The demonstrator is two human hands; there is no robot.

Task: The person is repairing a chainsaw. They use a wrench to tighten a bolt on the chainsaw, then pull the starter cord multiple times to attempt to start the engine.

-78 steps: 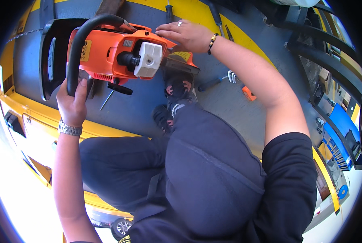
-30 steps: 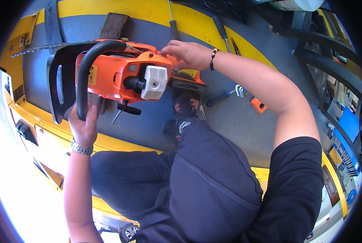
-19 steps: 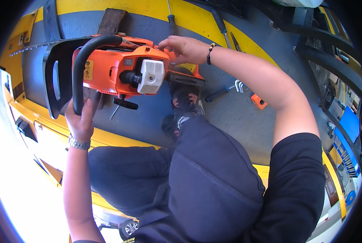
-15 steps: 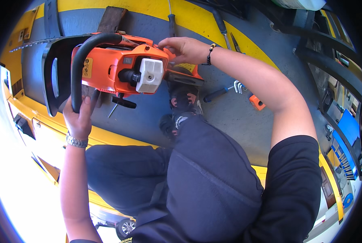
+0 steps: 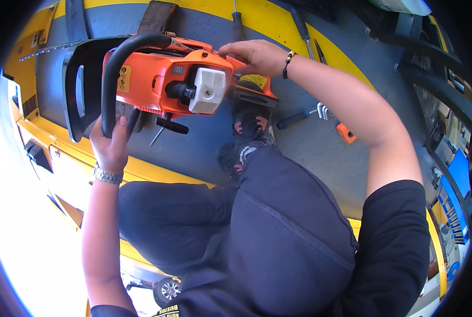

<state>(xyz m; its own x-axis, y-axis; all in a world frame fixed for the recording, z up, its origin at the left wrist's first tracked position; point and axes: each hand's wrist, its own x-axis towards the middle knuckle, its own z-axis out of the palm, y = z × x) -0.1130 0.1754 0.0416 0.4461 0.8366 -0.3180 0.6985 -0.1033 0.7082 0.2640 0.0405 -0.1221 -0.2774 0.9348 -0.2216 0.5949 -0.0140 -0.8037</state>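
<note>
An orange chainsaw [image 5: 143, 92] lies at the upper left, its chain [image 5: 48, 51] pointing left past the black hand guard [image 5: 69, 90]. My left hand [image 5: 110, 145] is closed around the lower end of its black front handle [image 5: 109, 100]. At the saw's rear, my right hand [image 5: 259, 59] has its fingers curled over the orange housing; the fingertips are partly hidden. A white boxy part [image 5: 208, 91] shows on the saw's exposed side, next to a black rubber piece [image 5: 180, 90]. Below hangs a black grip [image 5: 172, 126].
Right of my shoe [image 5: 249, 119] lie a screwdriver [image 5: 296, 120], hex keys [image 5: 323, 111] and a small orange block [image 5: 346, 133]. Farther off are another screwdriver [image 5: 238, 25], a dark-handled tool [image 5: 301, 25] and a dark wooden block [image 5: 156, 17]. Black metal bars [image 5: 431, 79] stand at right.
The whole view has shifted slightly, so everything sits a little farther right and higher. Both hands keep their places on the chainsaw.
</note>
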